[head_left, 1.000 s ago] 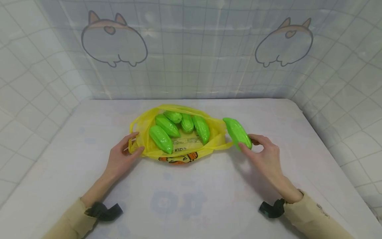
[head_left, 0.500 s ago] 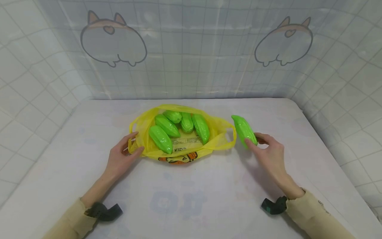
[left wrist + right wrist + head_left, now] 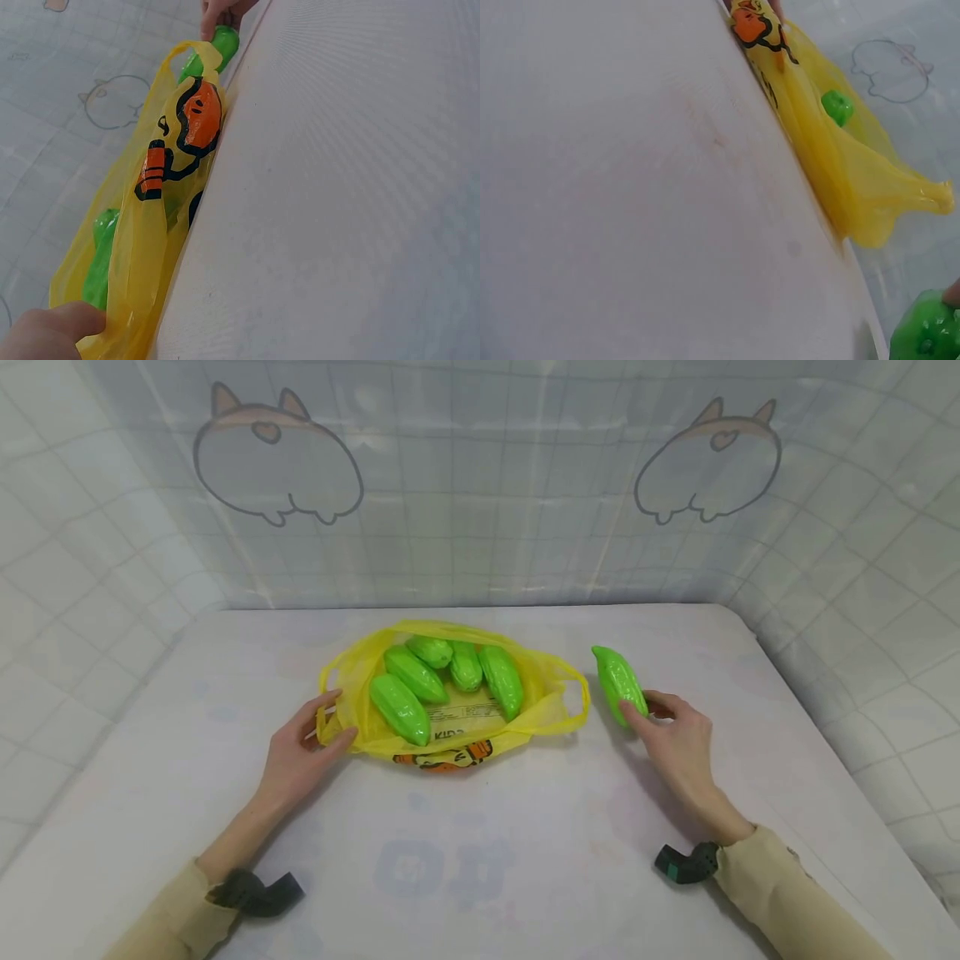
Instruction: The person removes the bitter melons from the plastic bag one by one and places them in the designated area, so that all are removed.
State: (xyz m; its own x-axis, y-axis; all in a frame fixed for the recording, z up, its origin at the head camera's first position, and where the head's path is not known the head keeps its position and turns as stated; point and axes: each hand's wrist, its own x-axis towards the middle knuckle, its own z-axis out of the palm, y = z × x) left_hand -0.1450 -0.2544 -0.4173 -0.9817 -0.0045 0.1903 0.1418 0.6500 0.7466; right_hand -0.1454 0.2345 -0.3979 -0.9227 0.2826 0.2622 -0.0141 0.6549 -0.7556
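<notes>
A yellow plastic bag [image 3: 551,714] lies on the table with its mouth spread wide. Inside are several glossy green toy vegetables [image 3: 401,710], elongated and tapering. My left hand [image 3: 296,760] pinches the left edge of the bag between thumb and fingers; the left wrist view shows the thumb [image 3: 52,330] against the yellow film. Right of the bag, my right hand [image 3: 678,752] holds one more green toy vegetable [image 3: 618,681] by its blunt near end, its pointed tip facing away. The right wrist view shows only part of that toy vegetable [image 3: 922,330].
The table [image 3: 450,877] has a pale cloth with faint prints. Tiled-pattern sheets with cartoon animal drawings [image 3: 277,460] rise behind it and at both sides. Dark wrist cameras [image 3: 258,893] sit on both forearms.
My right hand has moved right with its green toy vegetable, away from the bag's right handle, which now stands free. My left hand stays at the bag's left edge.
</notes>
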